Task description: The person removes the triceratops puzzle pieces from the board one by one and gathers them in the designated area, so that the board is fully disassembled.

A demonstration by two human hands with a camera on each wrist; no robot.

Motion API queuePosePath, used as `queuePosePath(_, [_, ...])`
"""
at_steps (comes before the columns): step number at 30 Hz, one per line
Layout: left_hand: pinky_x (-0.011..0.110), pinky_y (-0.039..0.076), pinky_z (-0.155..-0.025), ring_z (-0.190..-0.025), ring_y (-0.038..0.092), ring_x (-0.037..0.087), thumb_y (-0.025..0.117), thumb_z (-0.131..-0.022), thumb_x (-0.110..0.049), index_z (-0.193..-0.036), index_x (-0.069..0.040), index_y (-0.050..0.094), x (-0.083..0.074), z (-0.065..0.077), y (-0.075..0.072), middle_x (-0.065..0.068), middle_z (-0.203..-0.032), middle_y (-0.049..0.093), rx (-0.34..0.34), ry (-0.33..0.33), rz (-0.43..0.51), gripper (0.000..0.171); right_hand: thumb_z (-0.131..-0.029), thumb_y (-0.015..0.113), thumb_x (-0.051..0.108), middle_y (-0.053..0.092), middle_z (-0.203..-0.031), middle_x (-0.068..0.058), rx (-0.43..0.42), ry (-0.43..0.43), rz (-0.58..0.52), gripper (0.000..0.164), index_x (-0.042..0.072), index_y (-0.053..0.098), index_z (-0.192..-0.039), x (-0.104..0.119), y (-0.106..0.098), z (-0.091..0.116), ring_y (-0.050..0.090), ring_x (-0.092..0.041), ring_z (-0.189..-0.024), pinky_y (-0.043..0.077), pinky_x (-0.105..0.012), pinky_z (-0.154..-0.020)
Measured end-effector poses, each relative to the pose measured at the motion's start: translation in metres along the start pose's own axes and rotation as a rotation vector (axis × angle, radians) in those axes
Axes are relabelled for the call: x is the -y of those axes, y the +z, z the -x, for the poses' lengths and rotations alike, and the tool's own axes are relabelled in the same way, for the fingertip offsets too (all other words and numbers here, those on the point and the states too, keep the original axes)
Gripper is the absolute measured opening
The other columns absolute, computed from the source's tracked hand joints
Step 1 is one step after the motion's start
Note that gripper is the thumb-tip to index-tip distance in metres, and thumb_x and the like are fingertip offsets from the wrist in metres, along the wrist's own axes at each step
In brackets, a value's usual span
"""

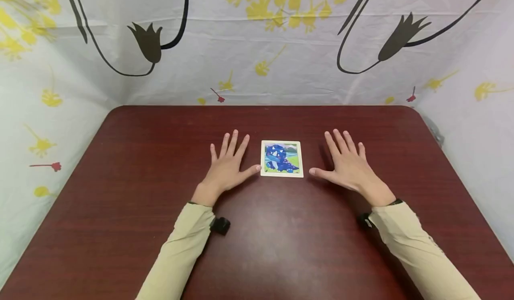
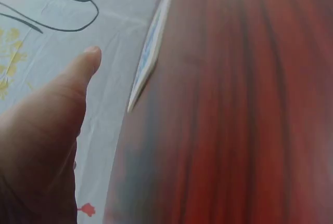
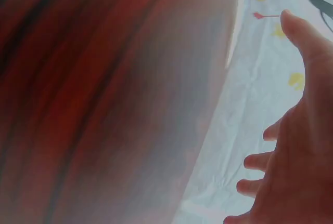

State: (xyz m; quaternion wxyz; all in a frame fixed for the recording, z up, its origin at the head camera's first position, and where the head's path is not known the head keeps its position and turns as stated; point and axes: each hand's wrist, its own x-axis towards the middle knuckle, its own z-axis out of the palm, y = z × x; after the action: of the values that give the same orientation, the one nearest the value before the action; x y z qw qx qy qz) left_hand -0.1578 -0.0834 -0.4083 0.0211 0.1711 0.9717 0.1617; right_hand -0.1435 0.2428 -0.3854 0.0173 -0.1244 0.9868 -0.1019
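Observation:
A square picture puzzle [image 1: 282, 158] in a cream frame lies flat on the dark red-brown table, showing a blue cartoon dinosaur by water and grass. To its left, my left hand [image 1: 227, 170] has its fingers spread and its thumb tip right at the frame's left edge. My right hand [image 1: 350, 168] is spread in the same way on the other side, its thumb pointing at the frame with a small gap between. Neither hand holds anything. From the left wrist, the picture puzzle [image 2: 152, 47] appears edge-on beyond the thumb.
The glossy table [image 1: 277, 237] has rounded far corners. Behind and beside it hangs a white cloth [image 1: 241, 46] printed with yellow, red and dark flower shapes. A dark wrist device [image 1: 220, 225] sits at the left sleeve, another [image 1: 365, 220] at the right.

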Motion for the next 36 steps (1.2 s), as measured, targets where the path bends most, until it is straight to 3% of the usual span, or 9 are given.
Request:
queuePosePath(6, [0.063,-0.006,-0.102,-0.140,-0.007,0.029,0.038,-0.085,-0.069,-0.151,-0.023,0.008,-0.015,-0.019,0.018,0.010,-0.156,-0.001,-0.003,-0.009,0.141,0.086,-0.078,0.052,0.070,0.009,-0.153,-0.016,-0.021,-0.021,-0.127,0.104,0.010,0.008,-0.151,0.015,0.003,-0.013,0.002,-0.033,-0.140,0.008,-0.064,-0.102])
queuePosePath(9, [0.063,-0.008,-0.102,-0.141,-0.005,0.029,0.037,-0.086,-0.069,-0.151,-0.024,0.013,-0.015,-0.020,0.029,0.010,-0.155,0.003,-0.022,-0.066,0.122,0.083,-0.082,0.054,0.064,0.019,-0.150,-0.019,-0.059,-0.090,-0.189,0.096,0.005,0.019,-0.148,0.032,0.009,-0.023,0.011,-0.035,-0.138,0.013,-0.062,-0.103])
queuePosePath(13, [0.061,-0.008,-0.103,-0.141,0.000,0.029,0.037,-0.087,-0.067,-0.150,-0.027,0.020,-0.007,-0.014,0.035,0.010,-0.155,0.011,-0.065,-0.161,0.035,0.077,-0.088,0.059,0.045,0.042,-0.137,-0.019,-0.134,-0.225,-0.283,0.068,0.001,0.042,-0.138,0.061,0.019,-0.042,0.036,-0.035,-0.127,0.028,-0.055,-0.100])
queuePosePath(17, [0.058,-0.010,-0.104,-0.141,-0.002,0.028,0.033,-0.088,-0.067,-0.149,-0.029,0.021,-0.007,-0.011,0.036,0.009,-0.155,0.010,-0.061,-0.154,0.083,0.073,-0.088,0.065,0.020,0.060,-0.110,-0.013,-0.165,-0.289,-0.340,0.036,0.000,0.061,-0.118,0.080,0.021,-0.057,0.058,-0.026,-0.095,0.048,-0.043,-0.080])
queuePosePath(20, [0.057,-0.010,-0.105,-0.141,-0.004,0.027,0.032,-0.090,-0.065,-0.149,-0.032,0.021,-0.012,-0.012,0.035,0.008,-0.155,0.007,-0.030,-0.136,0.123,0.068,-0.088,0.065,0.014,0.062,-0.097,-0.010,-0.067,-0.281,-0.320,0.025,0.001,0.066,-0.108,0.089,0.022,-0.066,0.060,-0.020,-0.082,0.050,-0.036,-0.071])
queuePosePath(25, [0.057,-0.010,-0.105,-0.140,-0.007,0.028,0.038,-0.091,-0.060,-0.148,-0.034,0.023,-0.020,-0.016,0.034,0.009,-0.155,0.003,0.016,-0.095,0.113,0.065,-0.088,0.064,0.014,0.060,-0.098,-0.011,0.116,-0.214,-0.233,0.021,0.004,0.066,-0.105,0.098,0.021,-0.074,0.057,-0.023,-0.089,0.049,-0.039,-0.077])
queuePosePath(36, [0.056,-0.011,-0.105,-0.140,-0.010,0.027,0.044,-0.088,-0.061,-0.149,-0.034,0.019,-0.028,-0.023,0.030,0.007,-0.155,0.000,0.064,-0.092,0.111,0.071,-0.085,0.064,0.013,0.056,-0.099,-0.012,0.218,-0.127,-0.184,0.027,0.005,0.061,-0.111,0.100,0.012,-0.079,0.051,-0.024,-0.086,0.045,-0.039,-0.071])
